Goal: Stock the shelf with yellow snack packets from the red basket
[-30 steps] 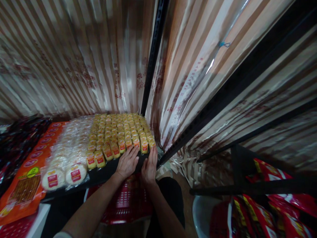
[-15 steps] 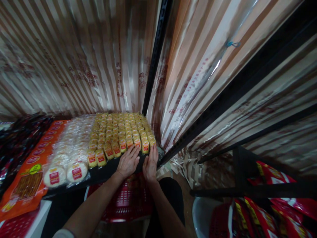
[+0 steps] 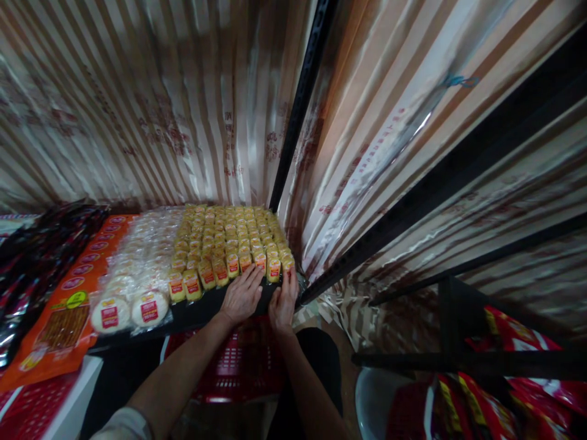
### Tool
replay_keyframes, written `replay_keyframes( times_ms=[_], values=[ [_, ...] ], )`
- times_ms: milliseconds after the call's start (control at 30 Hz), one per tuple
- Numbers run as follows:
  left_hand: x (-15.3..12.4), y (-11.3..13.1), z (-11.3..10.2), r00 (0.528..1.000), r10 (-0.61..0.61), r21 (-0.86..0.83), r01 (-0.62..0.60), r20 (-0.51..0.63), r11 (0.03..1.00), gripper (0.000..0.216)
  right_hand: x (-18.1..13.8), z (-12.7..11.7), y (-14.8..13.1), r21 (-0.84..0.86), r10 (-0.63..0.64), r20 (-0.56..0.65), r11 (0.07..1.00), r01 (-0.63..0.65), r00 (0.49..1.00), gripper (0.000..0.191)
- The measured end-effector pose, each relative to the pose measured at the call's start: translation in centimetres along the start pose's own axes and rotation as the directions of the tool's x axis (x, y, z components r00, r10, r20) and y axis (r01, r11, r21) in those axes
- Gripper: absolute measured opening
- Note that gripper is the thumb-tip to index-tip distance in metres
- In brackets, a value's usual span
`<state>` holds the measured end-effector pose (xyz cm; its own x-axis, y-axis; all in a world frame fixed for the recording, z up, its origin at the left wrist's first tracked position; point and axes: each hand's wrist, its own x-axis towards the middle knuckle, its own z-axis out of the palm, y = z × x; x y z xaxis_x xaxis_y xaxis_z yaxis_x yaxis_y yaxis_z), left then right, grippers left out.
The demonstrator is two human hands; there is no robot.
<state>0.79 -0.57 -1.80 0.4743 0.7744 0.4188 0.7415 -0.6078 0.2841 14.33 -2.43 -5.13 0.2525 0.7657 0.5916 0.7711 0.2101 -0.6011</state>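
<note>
At shelf edge, left hand (image 3: 241,296) flat; right hand (image 3: 283,298) against yellow packets (image 3: 229,244).

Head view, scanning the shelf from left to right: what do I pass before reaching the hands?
Dark packets → orange snack packs → round white cakes → yellow packets → left hand → right hand.
</note>
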Motion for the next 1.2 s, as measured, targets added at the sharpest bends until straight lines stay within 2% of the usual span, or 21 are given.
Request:
replay_keyframes(
  times_ms=[233,367,567,700,800,900,1200],
  values=[
    [-0.1,-0.2,0.1,1.0,0.016,0.012,-0.016,0.011,1.0,0.048,-0.8,-0.8,-0.8,0.042,-0.116,-0.006,0.992,0.116,0.993,0.05],
    [-0.6,-0.3,0.0,0.999,0.027,0.013,-0.027,-0.021,1.0,0.049,-2.3,-0.3,-1.5,0.12,-0.24,0.089,0.966,0.229,0.967,0.052],
    [-4.0,-0.7,-1.5,0.974,-0.147,0.078,0.162,-0.17,0.984,0.045,-3.3,1.1,-3.1,0.201,-0.3,0.239,0.946,0.255,0.924,0.053],
    [-7.4,-1.8,-3.1,0.93,-0.243,0.142,0.289,-0.275,0.947,0.041,-2.8,2.1,-4.6,0.25,-0.314,0.32,0.938,0.241,0.894,0.056],
    [-9.3,-2.7,-4.1,0.885,-0.316,0.191,0.395,-0.342,0.898,0.038,-2.5,3.3,-5.6,0.254,-0.329,0.343,0.934,0.25,0.88,0.062],
    [-10.2,-3.4,-4.6,0.865,-0.346,0.239,0.445,-0.364,0.863,0.036,-2.2,4.4,-6.2,0.227,-0.341,0.339,0.934,0.275,0.877,0.066],
    [-9.5,-5.1,-4.4,0.912,-0.281,0.319,0.373,-0.3,0.871,0.043,-2.3,5.2,-6.3,0.124,-0.322,0.358,0.947,0.297,0.876,0.065]
  ],
)
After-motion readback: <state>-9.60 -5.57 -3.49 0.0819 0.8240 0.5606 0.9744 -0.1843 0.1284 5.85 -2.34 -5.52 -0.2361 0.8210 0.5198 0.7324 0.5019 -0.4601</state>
